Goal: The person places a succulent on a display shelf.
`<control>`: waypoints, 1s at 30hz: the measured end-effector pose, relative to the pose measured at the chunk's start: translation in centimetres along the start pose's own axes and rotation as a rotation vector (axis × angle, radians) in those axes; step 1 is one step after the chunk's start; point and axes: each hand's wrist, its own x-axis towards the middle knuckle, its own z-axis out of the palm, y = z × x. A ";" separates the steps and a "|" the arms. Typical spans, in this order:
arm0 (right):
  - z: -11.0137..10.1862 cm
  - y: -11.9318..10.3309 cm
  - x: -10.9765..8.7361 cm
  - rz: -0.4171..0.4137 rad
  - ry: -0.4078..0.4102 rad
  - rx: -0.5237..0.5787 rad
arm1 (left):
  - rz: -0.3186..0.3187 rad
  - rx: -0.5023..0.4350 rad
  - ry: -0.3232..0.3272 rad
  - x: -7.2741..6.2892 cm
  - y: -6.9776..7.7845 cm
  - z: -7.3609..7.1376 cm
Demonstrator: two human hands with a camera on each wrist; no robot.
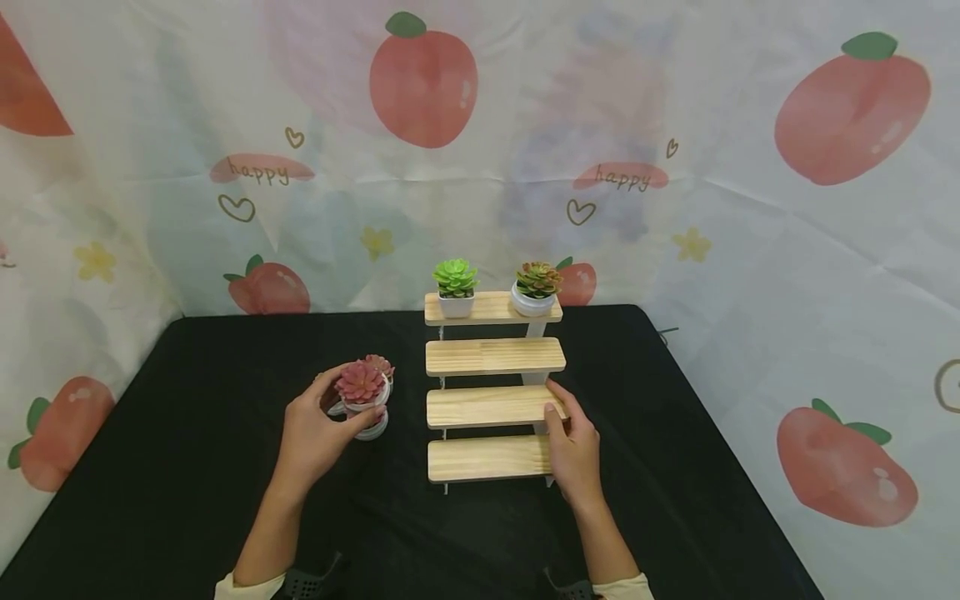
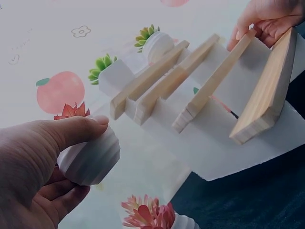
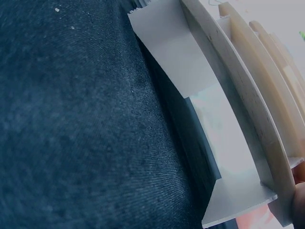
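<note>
My left hand (image 1: 311,433) grips a small potted succulent (image 1: 361,383), pink-red in a white pot, left of the stepped shelf. Its thumb lies across the near side of the ribbed white pot (image 2: 93,157) in the left wrist view. Close beside the held plant is a second pink succulent (image 2: 148,212) in a white pot, partly covered by it in the head view. My right hand (image 1: 576,446) holds the right end of the wooden shelf (image 1: 480,408) at its third board from the top, thumb on the board's top.
On the top board stand a bright green succulent (image 1: 456,279) in a white square pot and a green-brown succulent (image 1: 537,287) in a round white pot. The shelf has white side supports. A black cloth (image 1: 187,417) covers the table; fruit-print fabric (image 1: 495,200) hangs behind.
</note>
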 end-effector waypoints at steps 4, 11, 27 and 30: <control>0.0 0.0 0.0 0.006 -0.003 0.001 | -0.002 0.018 -0.006 0.0 0.1 0.0; 0.1 0.1 0.0 0.004 -0.004 0.007 | 0.003 0.000 -0.012 0.2 0.2 0.1; 0.1 0.1 0.1 -0.013 0.001 0.004 | 0.033 -0.063 -0.037 0.8 0.8 1.0; 0.1 0.2 0.1 -0.011 0.001 0.002 | 0.039 -0.084 -0.042 0.8 0.9 1.1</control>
